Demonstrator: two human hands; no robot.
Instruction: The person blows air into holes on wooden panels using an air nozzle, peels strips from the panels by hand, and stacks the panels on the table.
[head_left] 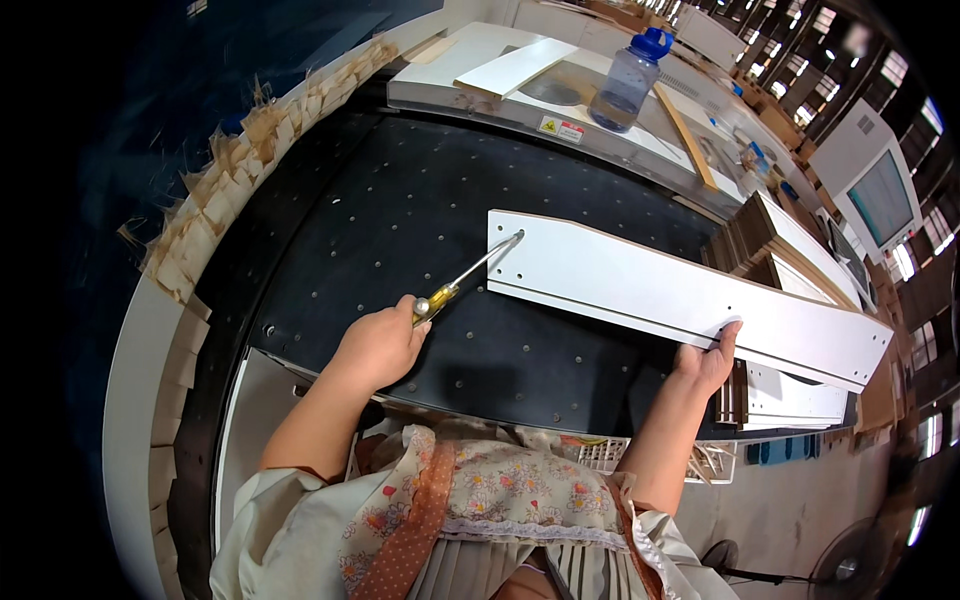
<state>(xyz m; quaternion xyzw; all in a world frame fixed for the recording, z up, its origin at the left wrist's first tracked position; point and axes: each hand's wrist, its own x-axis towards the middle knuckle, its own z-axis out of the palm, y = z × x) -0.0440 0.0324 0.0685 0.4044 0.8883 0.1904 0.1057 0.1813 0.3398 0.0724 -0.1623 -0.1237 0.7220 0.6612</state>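
My left hand [380, 345] is closed round an air blow gun [440, 298] with a yellowish body and a long thin metal nozzle. The nozzle's tip meets a hole near the left end of a long white panel [640, 280]. Several small holes dot that panel, and a groove runs along its near edge. Toward the panel's right part, my right hand [708, 366] grips the near edge, thumb on top and fingers hidden beneath. The panel is held over a black table [400, 230] dotted with small round studs.
Stacked panels [765, 240] stand at the right, with more white panels [795, 395] below. Beyond the table, a white machine top [450, 95] bears a water bottle [625, 85], a loose white board [515, 68] and a wooden strip [685, 135]. A monitor [880, 195] stands far right.
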